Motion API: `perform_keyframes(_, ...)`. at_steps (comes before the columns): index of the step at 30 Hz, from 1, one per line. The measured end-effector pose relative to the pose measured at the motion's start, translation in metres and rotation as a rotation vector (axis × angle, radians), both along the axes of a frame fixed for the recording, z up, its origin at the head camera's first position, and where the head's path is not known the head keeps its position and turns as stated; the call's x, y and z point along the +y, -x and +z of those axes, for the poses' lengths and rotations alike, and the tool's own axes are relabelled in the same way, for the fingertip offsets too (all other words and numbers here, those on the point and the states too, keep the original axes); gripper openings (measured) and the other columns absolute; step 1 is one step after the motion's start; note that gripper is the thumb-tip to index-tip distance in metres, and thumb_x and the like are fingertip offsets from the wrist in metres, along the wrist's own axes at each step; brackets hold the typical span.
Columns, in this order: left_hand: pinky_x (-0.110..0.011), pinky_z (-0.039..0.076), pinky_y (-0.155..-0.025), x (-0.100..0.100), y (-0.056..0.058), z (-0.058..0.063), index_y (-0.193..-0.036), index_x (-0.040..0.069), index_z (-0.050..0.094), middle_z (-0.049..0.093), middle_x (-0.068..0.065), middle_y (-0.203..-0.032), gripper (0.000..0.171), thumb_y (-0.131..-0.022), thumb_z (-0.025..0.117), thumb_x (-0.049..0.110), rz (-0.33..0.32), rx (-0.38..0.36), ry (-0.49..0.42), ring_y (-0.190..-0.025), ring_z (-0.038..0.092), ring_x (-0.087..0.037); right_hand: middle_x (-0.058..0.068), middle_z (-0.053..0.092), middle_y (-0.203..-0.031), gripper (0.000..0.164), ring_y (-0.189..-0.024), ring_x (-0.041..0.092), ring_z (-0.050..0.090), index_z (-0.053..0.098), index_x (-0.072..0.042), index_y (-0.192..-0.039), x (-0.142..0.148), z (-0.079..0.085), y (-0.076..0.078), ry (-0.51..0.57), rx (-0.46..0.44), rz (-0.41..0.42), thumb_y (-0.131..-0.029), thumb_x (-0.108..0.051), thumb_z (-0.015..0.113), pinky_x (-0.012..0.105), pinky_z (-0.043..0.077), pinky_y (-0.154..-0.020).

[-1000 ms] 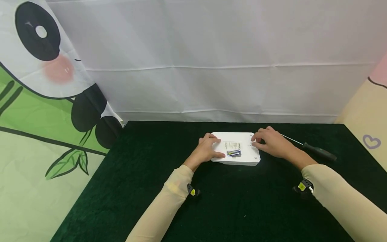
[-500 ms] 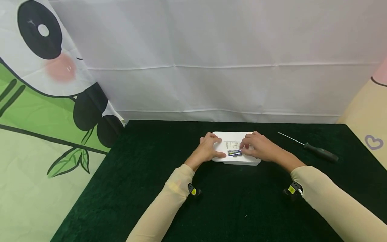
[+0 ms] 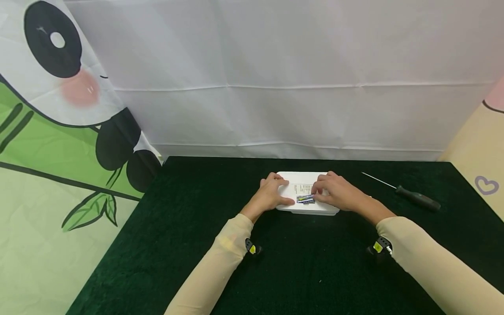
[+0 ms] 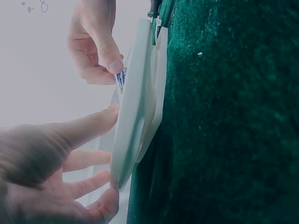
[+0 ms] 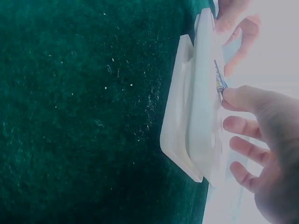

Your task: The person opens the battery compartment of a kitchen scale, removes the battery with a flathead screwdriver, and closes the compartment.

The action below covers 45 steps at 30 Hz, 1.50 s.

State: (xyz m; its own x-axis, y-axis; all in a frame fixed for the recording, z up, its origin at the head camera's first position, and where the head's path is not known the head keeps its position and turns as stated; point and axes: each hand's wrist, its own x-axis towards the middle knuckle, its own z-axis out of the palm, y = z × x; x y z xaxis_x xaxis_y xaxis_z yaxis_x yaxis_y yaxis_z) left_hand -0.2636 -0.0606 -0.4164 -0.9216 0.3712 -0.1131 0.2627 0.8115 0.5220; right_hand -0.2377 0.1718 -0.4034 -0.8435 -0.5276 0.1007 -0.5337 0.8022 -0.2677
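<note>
A flat white device with rounded corners (image 3: pixel 301 177) lies on the dark green cloth, its printed label facing up. Small batteries (image 3: pixel 305 199) show in an opening near its front edge. My left hand (image 3: pixel 269 193) grips the device's left end, the thumb on the upper face and the other fingers at the edge. My right hand (image 3: pixel 335 190) is over the right half, with thumb and index finger pinching the right end of a battery (image 5: pixel 219 79). In the right wrist view its other fingers are spread apart. A second white layer (image 5: pixel 180 102) shows beneath the device's upper body.
A screwdriver (image 3: pixel 418 197) with a dark handle lies to the right of the device, its shaft pointing back left. The green cloth (image 3: pixel 299 267) covers the table up to a white curtain (image 3: pixel 275 118) behind. Printed cartoon sheets (image 3: pixel 94 175) hang at the sides.
My right hand has moved left and forward from the device's right edge to the batteries, and its fingers now pinch one. My left hand has kept its place on the device.
</note>
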Motion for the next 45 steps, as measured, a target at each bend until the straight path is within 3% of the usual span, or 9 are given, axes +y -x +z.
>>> perform_keyframes(8,-0.037,0.041,-0.099,0.001,0.002,0.0,-0.138,0.017,0.057,0.038,-0.005,-0.146,0.065,-0.082,0.079,0.04,-0.011,0.015,0.004,-0.121,0.038,-0.025,0.005,0.065,-0.109,0.012,-0.097,0.023,0.051,0.074,-0.016,-0.1,0.01,0.006,-0.002,0.022,0.019,-0.032,-0.091,-0.02,0.068,0.04,0.043,-0.08)
perform_keyframes(15,-0.038,0.041,-0.098,-0.001,0.004,-0.002,-0.138,0.016,0.057,0.039,-0.006,-0.145,0.066,-0.081,0.079,0.04,-0.015,0.03,0.008,-0.12,0.038,-0.026,0.004,0.066,-0.104,0.01,-0.095,0.024,0.05,0.074,-0.015,-0.099,0.027,0.008,-0.004,0.04,0.043,-0.057,-0.091,-0.018,0.068,0.04,0.04,-0.078)
perform_keyframes(27,-0.039,0.041,-0.099,-0.001,0.004,-0.004,-0.138,0.016,0.057,0.038,-0.006,-0.146,0.066,-0.081,0.08,0.04,-0.009,0.021,-0.004,-0.121,0.037,-0.027,0.004,0.063,-0.092,0.013,-0.095,0.029,0.049,0.073,-0.011,-0.099,0.09,0.009,-0.019,0.028,0.067,-0.244,-0.093,-0.022,0.067,0.044,0.037,-0.078)
perform_keyframes(36,-0.04,0.041,-0.098,-0.004,0.004,-0.003,-0.138,0.015,0.057,0.038,-0.008,-0.145,0.066,-0.081,0.08,0.039,-0.019,0.028,-0.015,-0.12,0.037,-0.028,0.011,0.064,-0.096,0.014,-0.094,0.034,0.048,0.072,-0.009,-0.097,0.148,-0.01,-0.039,-0.011,0.122,-0.345,-0.091,-0.02,0.068,0.049,0.038,-0.074)
perform_keyframes(45,-0.041,0.039,-0.099,-0.008,0.004,-0.004,-0.138,0.014,0.057,0.039,-0.008,-0.145,0.066,-0.081,0.08,0.037,-0.029,0.037,-0.028,-0.12,0.037,-0.029,0.019,0.055,-0.11,0.01,-0.1,0.043,0.042,0.074,-0.011,-0.095,0.165,-0.028,-0.05,0.001,0.199,-0.385,-0.088,-0.018,0.07,0.06,0.033,-0.08)
